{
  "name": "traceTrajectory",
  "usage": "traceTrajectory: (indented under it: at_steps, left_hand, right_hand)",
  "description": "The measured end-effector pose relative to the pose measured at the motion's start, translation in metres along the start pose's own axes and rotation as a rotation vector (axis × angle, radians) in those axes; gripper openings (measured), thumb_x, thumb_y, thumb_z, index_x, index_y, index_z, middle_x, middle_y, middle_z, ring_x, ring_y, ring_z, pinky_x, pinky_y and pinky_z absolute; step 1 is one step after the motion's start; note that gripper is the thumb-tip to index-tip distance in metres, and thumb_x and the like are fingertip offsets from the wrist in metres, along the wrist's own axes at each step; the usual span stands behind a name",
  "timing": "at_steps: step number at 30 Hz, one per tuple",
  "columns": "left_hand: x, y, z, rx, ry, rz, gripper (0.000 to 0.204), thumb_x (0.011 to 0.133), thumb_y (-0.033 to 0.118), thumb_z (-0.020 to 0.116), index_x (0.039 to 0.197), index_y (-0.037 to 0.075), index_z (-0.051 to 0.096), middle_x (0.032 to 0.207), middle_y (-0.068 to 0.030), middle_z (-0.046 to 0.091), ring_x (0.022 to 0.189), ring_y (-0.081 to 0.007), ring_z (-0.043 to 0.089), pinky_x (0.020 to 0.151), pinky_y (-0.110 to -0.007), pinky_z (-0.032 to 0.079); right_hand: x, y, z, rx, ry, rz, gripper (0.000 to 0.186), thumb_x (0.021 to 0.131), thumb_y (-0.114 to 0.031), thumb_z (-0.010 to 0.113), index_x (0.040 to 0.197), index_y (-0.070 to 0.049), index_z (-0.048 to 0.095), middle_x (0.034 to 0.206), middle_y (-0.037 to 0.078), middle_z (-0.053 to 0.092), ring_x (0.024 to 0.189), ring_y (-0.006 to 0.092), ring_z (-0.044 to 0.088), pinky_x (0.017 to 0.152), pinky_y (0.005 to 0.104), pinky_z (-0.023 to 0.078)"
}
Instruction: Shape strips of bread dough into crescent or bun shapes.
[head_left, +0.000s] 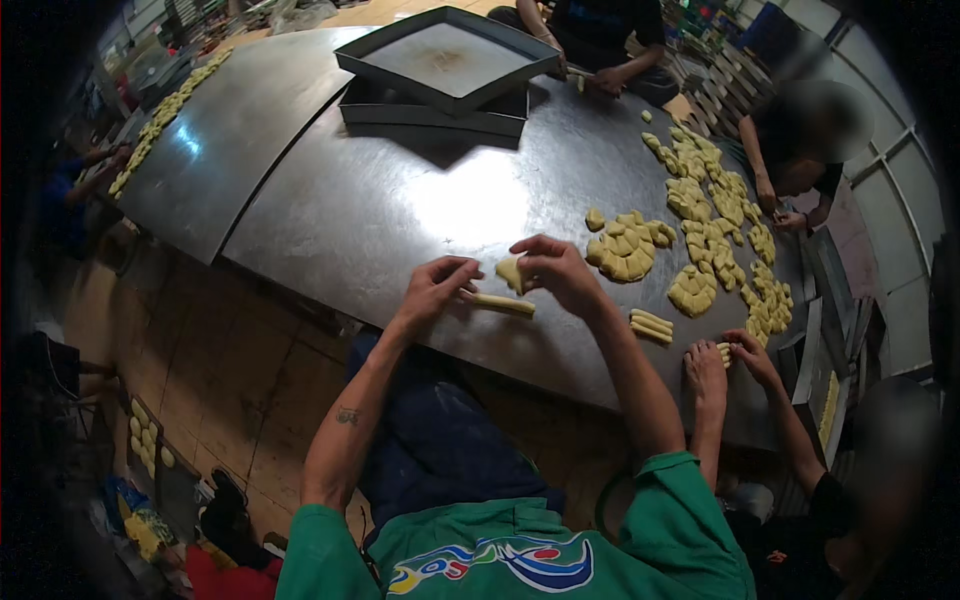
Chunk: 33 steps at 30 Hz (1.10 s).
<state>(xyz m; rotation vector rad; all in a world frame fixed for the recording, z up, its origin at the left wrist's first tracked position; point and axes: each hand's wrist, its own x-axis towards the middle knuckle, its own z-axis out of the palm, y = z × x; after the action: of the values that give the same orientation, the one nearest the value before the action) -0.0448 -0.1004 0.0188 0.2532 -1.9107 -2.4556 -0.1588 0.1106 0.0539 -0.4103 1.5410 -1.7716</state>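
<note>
My left hand is curled with its fingertips at the left end of a pale yellow dough roll, which lies on the metal table. My right hand pinches a small flat piece of dough just above the roll, its index finger raised. Part of that piece is hidden behind the fingers. To the right of my right forearm, several finished dough rolls lie side by side. Beyond them sits a round cluster of cut dough pieces.
Two dark rectangular baking trays are stacked at the far side. More dough pieces spread along the right. A co-worker's hands handle rolls at the near right; other people work at the far and right edges. A seam crosses the table.
</note>
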Motion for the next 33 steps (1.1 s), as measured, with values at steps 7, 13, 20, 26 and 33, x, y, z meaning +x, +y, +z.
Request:
traceTrajectory:
  at_steps: [7, 13, 20, 26, 33]
  left_hand:
    - [-0.040, 0.004, 0.015, -0.075, -0.059, -0.042, 0.037, 0.092, 0.027, 0.067, 0.114, -0.003, 0.062, 0.094, -0.0084, 0.068, 0.078, -0.0134, 0.066, 0.071, -0.027, 0.056]
    - [-0.057, 0.009, 0.022, 0.006, -0.012, 0.019, 0.032, 0.092, 0.021, 0.067, 0.113, -0.003, 0.064, 0.096, -0.0088, 0.068, 0.077, -0.0128, 0.066, 0.069, -0.026, 0.056]
    - [-0.067, -0.003, 0.039, 0.252, 0.051, 0.268, 0.026, 0.092, 0.019, 0.067, 0.111, 0.001, 0.068, 0.096, -0.0070, 0.069, 0.080, -0.0135, 0.066, 0.070, -0.027, 0.056]
    - [-0.072, 0.005, 0.034, -0.017, -0.049, -0.069, 0.025, 0.092, 0.021, 0.068, 0.105, -0.001, 0.070, 0.097, -0.0095, 0.068, 0.082, -0.0140, 0.067, 0.072, -0.027, 0.057]
    - [-0.066, -0.004, 0.032, 0.161, -0.122, -0.052, 0.024, 0.091, 0.018, 0.068, 0.101, -0.004, 0.070, 0.087, -0.0093, 0.071, 0.076, -0.0136, 0.067, 0.070, -0.028, 0.057]
  right_hand:
    - [-0.038, 0.021, 0.050, 0.013, 0.043, 0.006, 0.028, 0.089, -0.017, 0.070, 0.109, 0.000, 0.062, 0.093, 0.008, 0.067, 0.074, 0.0126, 0.065, 0.062, 0.0233, 0.053]
    - [-0.062, 0.035, 0.072, 0.038, 0.071, -0.081, 0.028, 0.093, -0.015, 0.064, 0.115, 0.001, 0.059, 0.095, 0.010, 0.068, 0.077, 0.0151, 0.066, 0.060, 0.0229, 0.053]
    - [-0.071, 0.055, 0.078, 0.025, 0.190, -0.219, 0.017, 0.095, -0.012, 0.061, 0.105, 0.001, 0.064, 0.096, 0.009, 0.067, 0.080, 0.0131, 0.064, 0.063, 0.0247, 0.050]
    - [-0.081, 0.059, 0.073, -0.088, 0.197, -0.369, 0.018, 0.093, -0.008, 0.064, 0.108, 0.002, 0.063, 0.095, 0.008, 0.068, 0.086, 0.0132, 0.064, 0.076, 0.0272, 0.052]
    - [-0.085, 0.053, 0.072, -0.268, 0.324, -0.292, 0.019, 0.092, -0.008, 0.065, 0.108, 0.001, 0.063, 0.087, 0.007, 0.068, 0.079, 0.0110, 0.064, 0.072, 0.0250, 0.053]
